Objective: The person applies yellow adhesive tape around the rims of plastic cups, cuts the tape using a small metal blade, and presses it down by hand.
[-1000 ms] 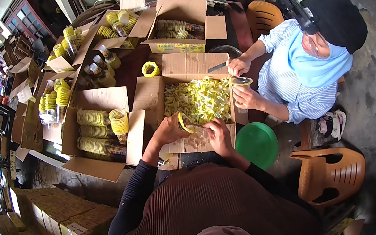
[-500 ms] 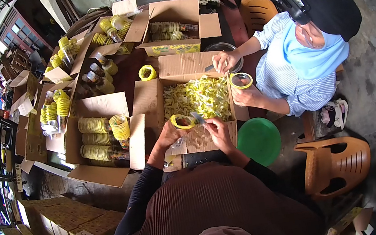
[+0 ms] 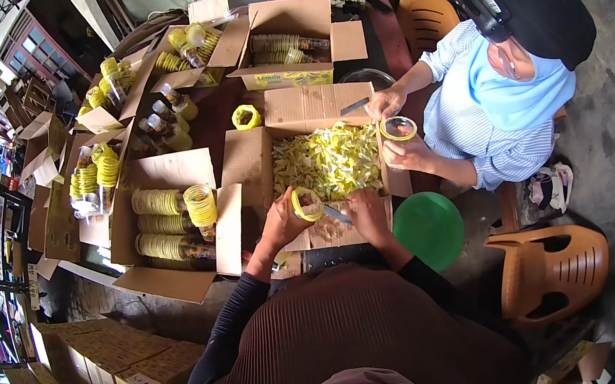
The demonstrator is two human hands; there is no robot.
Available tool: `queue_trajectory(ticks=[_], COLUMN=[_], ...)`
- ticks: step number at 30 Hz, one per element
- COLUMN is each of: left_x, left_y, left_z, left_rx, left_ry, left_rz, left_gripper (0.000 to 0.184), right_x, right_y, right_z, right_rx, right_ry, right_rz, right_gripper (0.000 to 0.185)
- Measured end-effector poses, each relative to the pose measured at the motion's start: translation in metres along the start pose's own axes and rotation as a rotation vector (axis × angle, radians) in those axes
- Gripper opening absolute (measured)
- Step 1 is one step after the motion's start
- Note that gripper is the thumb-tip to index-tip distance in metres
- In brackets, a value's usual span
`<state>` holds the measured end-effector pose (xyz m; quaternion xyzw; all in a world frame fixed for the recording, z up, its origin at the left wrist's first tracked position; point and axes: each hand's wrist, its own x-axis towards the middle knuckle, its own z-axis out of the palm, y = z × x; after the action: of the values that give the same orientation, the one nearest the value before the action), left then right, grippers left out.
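Note:
My left hand (image 3: 284, 221) is closed round a yellow-rimmed clear plastic cup (image 3: 308, 203), tilted with its opening toward the right. In my right hand (image 3: 366, 213) is a knife, its grey blade (image 3: 338, 215) pointing left, just below and right of the cup. The fingers of that hand are partly hidden and the knife's handle does not show. Both hands are over the near side of an open cardboard box (image 3: 302, 104), which holds a heap of yellow and whitish scraps (image 3: 334, 157).
At the right, a co-worker's hands hold a similar yellow-rimmed cup (image 3: 398, 128) and a blade (image 3: 355, 106). A green round lid or basin (image 3: 429, 230) is beside my right arm. Boxes with stacked yellow-rimmed cups (image 3: 156, 202) stand left. An orange chair (image 3: 552, 266) is at lower right.
My left hand has turned the cup more upright. My right hand has shifted slightly right, and its blade has swung lower, away from the rim. The co-worker's blade has turned.

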<state>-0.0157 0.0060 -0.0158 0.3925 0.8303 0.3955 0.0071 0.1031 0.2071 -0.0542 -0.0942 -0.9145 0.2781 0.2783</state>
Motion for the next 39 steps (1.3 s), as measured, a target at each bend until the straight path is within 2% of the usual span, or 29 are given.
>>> queue_trajectory(ticks=[1, 3, 4, 5, 7, 9, 10, 11, 13, 14, 15, 16, 17, 18, 19, 20, 21, 23, 24, 25, 27, 29, 31, 32, 34, 35, 37, 38, 39], left_x=[0.004, 0.01, 0.009, 0.008, 0.007, 0.006, 0.009, 0.008, 0.011, 0.012, 0.011, 0.007, 0.003, 0.001, -0.002, -0.005, -0.007, -0.013, -0.012, -0.013, -0.015, -0.013, -0.012, -0.01, -0.006, -0.005, -0.004, -0.004, -0.003], left_y=[0.013, 0.036, 0.039, 0.042, 0.045, 0.048, 0.055, 0.048, 0.04, 0.04, 0.039, 0.036, 0.035, 0.047, 0.048, 0.047, 0.048, 0.041, 0.042, 0.044, 0.041, 0.037, 0.04, 0.039, 0.035, 0.033, 0.026, 0.023, 0.024], left_z=[-0.006, -0.015, -0.012, -0.009, -0.006, -0.006, -0.012, -0.013, -0.023, -0.022, -0.016, -0.009, -0.001, 0.004, 0.006, 0.009, 0.011, -0.001, -0.008, -0.013, -0.008, -0.005, -0.006, -0.009, -0.013, -0.016, -0.018, -0.017, -0.019], left_rx=[0.0, 0.042, 0.041, 0.09, 0.139, 0.159, 0.142, 0.146, -0.405, -0.341, -0.339, -0.294, -0.249, -0.338, -0.337, -0.405, -0.475, -0.346, -0.327, -0.306, -0.346, -0.385, -0.598, -0.517, -0.499, -0.481, -0.424, -0.342, -0.26], left_ry=[-0.001, -0.133, -0.14, -0.144, -0.148, -0.093, -0.176, -0.173, -0.188, -0.258, -0.257, -0.124, 0.009, 0.084, 0.083, 0.141, 0.2, 0.162, 0.092, 0.019, 0.049, 0.082, 0.08, 0.07, 0.025, -0.021, -0.036, -0.052, -0.069], left_rz=[-0.001, -0.108, -0.109, -0.081, -0.051, 0.087, -0.04, -0.043, 0.152, 0.035, 0.033, 0.09, 0.147, -0.021, -0.02, -0.093, -0.167, -0.197, -0.192, -0.191, -0.161, -0.12, -0.244, -0.266, -0.276, -0.282, -0.223, -0.187, -0.153], left_gripper=[0.069, 0.065, 0.065, 0.064, 0.063, 0.064, 0.066, 0.066, 0.07, 0.07, 0.07, 0.067, 0.064, 0.06, 0.06, 0.058, 0.057, 0.053, 0.055, 0.057, 0.06, 0.062, 0.064, 0.066, 0.069, 0.072, 0.075, 0.071, 0.067], right_x=[0.008, 0.021, 0.024, 0.025, 0.027, 0.033, 0.037, 0.039, 0.039, 0.037, 0.04, 0.042, 0.043, 0.045, 0.046, 0.049, 0.058, 0.07, 0.075, 0.073, 0.076, 0.071, 0.071, 0.069, 0.067, 0.066, 0.069, 0.065, 0.063], right_y=[-0.01, -0.034, -0.039, -0.042, -0.046, -0.045, -0.043, -0.043, -0.042, -0.038, -0.042, -0.051, -0.056, -0.06, -0.061, -0.045, -0.036, -0.003, 0.0, -0.002, -0.011, 0.0, 0.005, 0.007, 0.005, 0.006, 0.003, 0.003, 0.008], right_z=[-0.006, -0.015, -0.018, -0.017, -0.014, -0.013, -0.014, -0.016, -0.015, -0.008, -0.009, -0.015, -0.011, -0.006, -0.004, 0.009, 0.005, 0.002, -0.003, -0.006, -0.014, 0.013, 0.024, 0.031, 0.039, 0.041, 0.041, 0.038, 0.041], right_rx=[0.001, 0.345, 0.193, 0.193, 0.009, -0.004, 0.036, 0.078, 0.163, 0.308, 0.452, 0.756, 0.758, 0.953, 1.146, 0.988, 1.103, 1.008, 1.051, 1.052, 0.542, 0.368, 0.409, 0.409, 0.548, 0.55, 0.47, 0.424, 0.425], right_ry=[-0.001, -0.145, -0.17, -0.17, -0.216, -0.219, -0.247, -0.276, -0.277, -0.255, -0.232, -0.22, -0.219, -0.096, 0.031, 0.148, 0.302, 0.28, 0.087, 0.084, -0.236, -0.126, -0.185, -0.187, -0.162, -0.16, -0.127, -0.151, -0.152], right_rz=[0.001, 0.19, 0.044, 0.049, -0.106, -0.098, -0.101, -0.104, -0.098, 0.0, 0.1, 0.208, 0.208, 0.271, 0.332, 0.577, 0.677, 0.597, 0.567, 0.57, 0.412, 0.265, 0.314, 0.314, 0.247, 0.249, 0.067, 0.104, 0.108], right_gripper=[0.028, 0.029, 0.029, 0.029, 0.029, 0.025, 0.023, 0.021, 0.022, 0.024, 0.027, 0.034, 0.034, 0.036, 0.037, 0.038, 0.038, 0.039, 0.042, 0.042, 0.045, 0.049, 0.066, 0.066, 0.079, 0.079, 0.082, 0.067, 0.067])
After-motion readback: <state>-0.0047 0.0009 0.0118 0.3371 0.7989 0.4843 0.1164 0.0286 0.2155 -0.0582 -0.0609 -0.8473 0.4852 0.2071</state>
